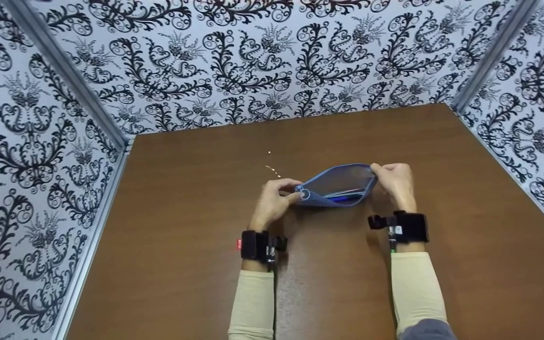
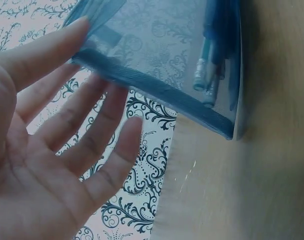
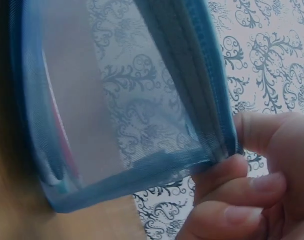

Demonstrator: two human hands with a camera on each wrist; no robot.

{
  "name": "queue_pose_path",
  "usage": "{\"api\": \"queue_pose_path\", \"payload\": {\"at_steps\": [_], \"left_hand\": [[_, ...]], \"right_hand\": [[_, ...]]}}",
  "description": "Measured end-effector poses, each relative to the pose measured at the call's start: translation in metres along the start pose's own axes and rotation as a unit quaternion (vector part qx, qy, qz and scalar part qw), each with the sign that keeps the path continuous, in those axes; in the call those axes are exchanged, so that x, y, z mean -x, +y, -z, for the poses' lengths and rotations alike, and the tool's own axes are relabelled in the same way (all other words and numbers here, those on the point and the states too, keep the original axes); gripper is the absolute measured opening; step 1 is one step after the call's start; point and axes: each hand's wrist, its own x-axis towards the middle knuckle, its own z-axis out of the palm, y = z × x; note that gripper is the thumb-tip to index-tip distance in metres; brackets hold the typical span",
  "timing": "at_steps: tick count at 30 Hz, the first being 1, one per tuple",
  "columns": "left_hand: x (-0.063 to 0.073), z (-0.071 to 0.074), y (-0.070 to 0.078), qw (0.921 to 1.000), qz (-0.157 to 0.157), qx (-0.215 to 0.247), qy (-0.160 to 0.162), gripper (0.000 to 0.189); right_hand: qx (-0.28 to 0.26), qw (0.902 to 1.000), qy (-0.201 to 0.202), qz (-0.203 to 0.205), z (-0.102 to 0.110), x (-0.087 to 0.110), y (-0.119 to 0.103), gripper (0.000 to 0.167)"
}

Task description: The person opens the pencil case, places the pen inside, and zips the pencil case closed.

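Note:
A blue mesh zipper pouch [image 1: 325, 200] is held up over the table with its mouth spread apart. My left hand [image 1: 274, 204] pinches its left end between thumb and fingers, near a round ring. At the opposite end, the right hand [image 1: 396, 182] grips the top corner between thumb and index finger; the right wrist view shows the other fingers curled below. Inside the pouch lie some pencils [image 2: 201, 75] with metal ferrules, seen through the mesh in the left wrist view. A blue item [image 1: 339, 199] also shows inside, its kind unclear.
The brown wooden table [image 1: 196, 222] spreads around both hands. Small bright specks [image 1: 273, 170] show on it beyond the left hand. Black-and-white patterned panels [image 1: 262, 61] enclose the back and both sides, joined by grey metal posts [image 1: 494, 56].

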Motion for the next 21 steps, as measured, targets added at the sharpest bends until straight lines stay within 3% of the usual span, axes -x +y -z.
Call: {"api": "queue_pose_path", "payload": {"at_steps": [4,8,10,13,17,21], "left_hand": [[-0.001,-0.001,-0.002,0.9993,-0.02,-0.009,0.031,0.02],[-0.004,0.0,-0.002,0.9974,-0.042,-0.025,0.053,0.019],[-0.005,0.0,-0.001,0.9968,-0.046,-0.032,0.057,0.019],[-0.005,-0.001,0.0,0.9969,-0.044,-0.034,0.056,0.02],[-0.005,-0.003,0.0,0.9973,-0.037,-0.022,0.059,0.019],[-0.002,-0.004,-0.003,0.9974,-0.028,-0.014,0.065,0.019]], "right_hand": [[0.062,0.9972,-0.022,0.036,0.008,0.003,-0.002,0.035],[0.116,0.9894,-0.033,0.08,0.014,0.005,-0.004,0.048],[0.117,0.9885,-0.016,0.095,0.014,0.008,-0.005,0.054],[0.1,0.985,0.049,0.132,0.009,0.013,-0.011,0.052],[0.06,0.9677,0.122,0.212,-0.001,0.023,-0.023,0.034],[0.039,0.9444,0.101,0.311,-0.017,0.032,-0.034,0.019]]}}
